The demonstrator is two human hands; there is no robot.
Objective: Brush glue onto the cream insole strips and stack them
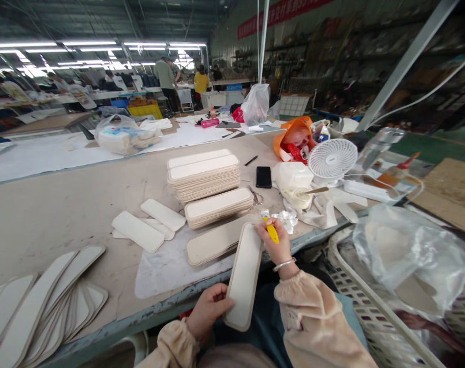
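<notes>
A long, pale panel with rounded corners and a beige border (243, 276) tilts over the table's front edge. My left hand (209, 312) grips its lower left edge, thumb on top. Near the panel's upper right corner, my right hand (276, 245) is closed around a small yellow-handled tool (271, 231) with a pale head; its exact kind is unclear. The right fingers also touch the panel. Just beyond lie a stack of beige panels (213, 244), a shorter stack with white faces (219, 204) and a taller white stack (203, 174).
Loose white strips (138, 231) and fanned panels (59, 301) lie leftward. Scissors (256, 196), a black phone (263, 177), a tub in plastic (295, 179), crumpled foil (286, 221) and a white fan (333, 158) stand rightward. A plastic basket (364, 301) borders my right side.
</notes>
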